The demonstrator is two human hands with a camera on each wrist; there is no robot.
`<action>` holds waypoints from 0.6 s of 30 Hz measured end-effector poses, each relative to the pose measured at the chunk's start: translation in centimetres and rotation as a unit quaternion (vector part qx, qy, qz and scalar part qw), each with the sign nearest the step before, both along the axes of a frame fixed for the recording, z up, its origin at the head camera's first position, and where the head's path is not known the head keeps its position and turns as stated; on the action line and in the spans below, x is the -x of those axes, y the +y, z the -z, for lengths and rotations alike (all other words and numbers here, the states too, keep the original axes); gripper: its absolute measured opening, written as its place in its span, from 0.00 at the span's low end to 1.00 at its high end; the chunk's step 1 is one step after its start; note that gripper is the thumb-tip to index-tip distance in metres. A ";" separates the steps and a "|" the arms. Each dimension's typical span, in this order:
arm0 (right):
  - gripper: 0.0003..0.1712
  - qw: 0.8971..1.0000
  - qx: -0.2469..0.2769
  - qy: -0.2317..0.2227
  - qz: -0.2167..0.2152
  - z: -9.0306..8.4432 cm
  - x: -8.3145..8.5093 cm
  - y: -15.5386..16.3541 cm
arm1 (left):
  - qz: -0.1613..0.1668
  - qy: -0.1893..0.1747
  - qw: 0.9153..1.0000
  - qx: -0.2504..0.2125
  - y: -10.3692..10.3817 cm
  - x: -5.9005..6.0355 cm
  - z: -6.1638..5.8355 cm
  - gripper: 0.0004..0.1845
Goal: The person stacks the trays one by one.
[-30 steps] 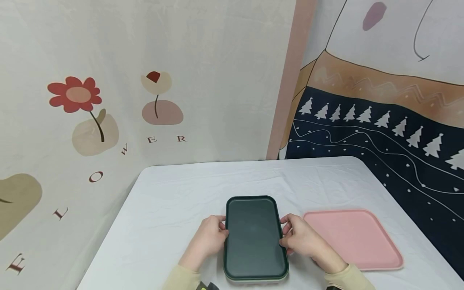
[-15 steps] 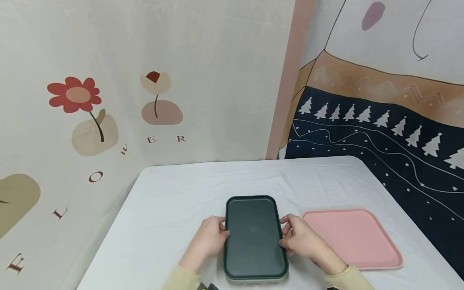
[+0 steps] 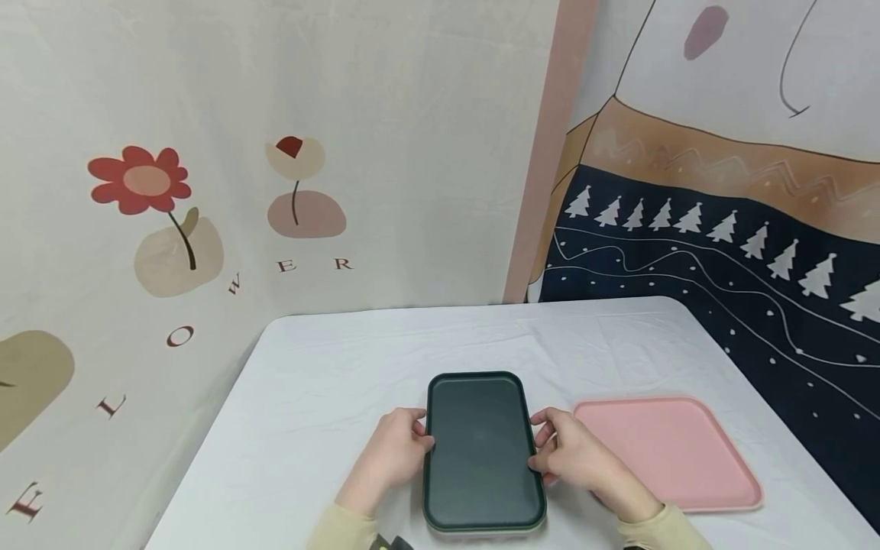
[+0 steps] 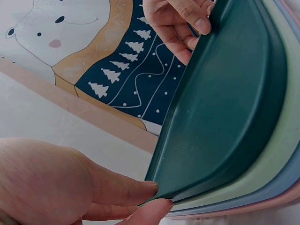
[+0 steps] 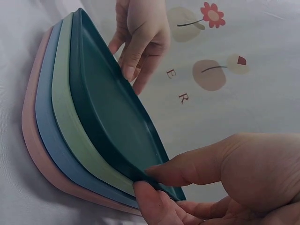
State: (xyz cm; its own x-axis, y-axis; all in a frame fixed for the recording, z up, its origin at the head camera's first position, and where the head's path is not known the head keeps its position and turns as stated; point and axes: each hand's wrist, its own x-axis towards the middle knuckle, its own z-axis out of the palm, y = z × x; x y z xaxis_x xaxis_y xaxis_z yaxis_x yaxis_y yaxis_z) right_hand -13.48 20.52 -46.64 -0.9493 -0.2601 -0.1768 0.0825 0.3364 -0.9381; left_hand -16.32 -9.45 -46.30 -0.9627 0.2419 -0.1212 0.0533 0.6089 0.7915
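A dark green tray (image 3: pixel 481 451) lies on top of a stack in front of me. Beneath it, the right wrist view shows a light green tray (image 5: pixel 67 101), a blue tray (image 5: pixel 44 117) and a pink tray (image 5: pixel 32 136). My left hand (image 3: pixel 397 451) pinches the dark green tray's left rim, thumb over the edge. At the opposite rim, my right hand (image 3: pixel 572 452) pinches the same tray between thumb and fingers. The left wrist view shows the left fingertips (image 4: pixel 150 190) at the rim. From the head view the lower trays are mostly hidden.
A separate pink tray (image 3: pixel 674 458) lies flat on the white-covered table (image 3: pixel 330 367), to the right, partly behind my right forearm. A printed curtain (image 3: pixel 412 153) hangs behind the table, and another dark one with trees (image 3: pixel 653 252) hangs on the right.
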 end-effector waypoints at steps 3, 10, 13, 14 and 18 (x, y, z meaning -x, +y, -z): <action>0.36 1.000 0.001 -0.004 0.003 0.0 0.0 0.0 | -0.001 -0.008 1.000 -0.019 -0.2 -0.1 -0.2 0.28; 0.36 1.000 0.008 -0.013 0.022 -0.4 -0.2 0.1 | -0.002 -0.005 1.000 -0.013 -0.1 -0.2 -1.0 0.28; 0.36 0.999 0.013 -0.019 0.026 -0.7 -0.3 0.1 | 0.000 -0.002 1.000 -0.014 -0.1 -0.3 -1.1 0.27; 0.37 0.999 0.016 -0.019 0.026 -0.7 -0.4 0.1 | 0.000 0.000 1.000 -0.014 0.0 -0.3 -1.2 0.27; 0.36 0.999 0.024 -0.018 0.027 -0.8 -0.5 0.1 | 0.000 0.005 1.000 -0.012 0.1 -0.4 -1.4 0.26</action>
State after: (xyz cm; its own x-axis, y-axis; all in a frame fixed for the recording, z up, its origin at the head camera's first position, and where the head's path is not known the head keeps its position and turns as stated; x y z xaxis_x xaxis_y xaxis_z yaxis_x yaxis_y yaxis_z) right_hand -12.99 20.63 -45.87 -0.9558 -0.2167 -0.1989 0.1329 0.2853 -0.9492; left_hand -15.88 -9.38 -44.94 -0.9638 0.2447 -0.1062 0.0607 0.5890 0.8058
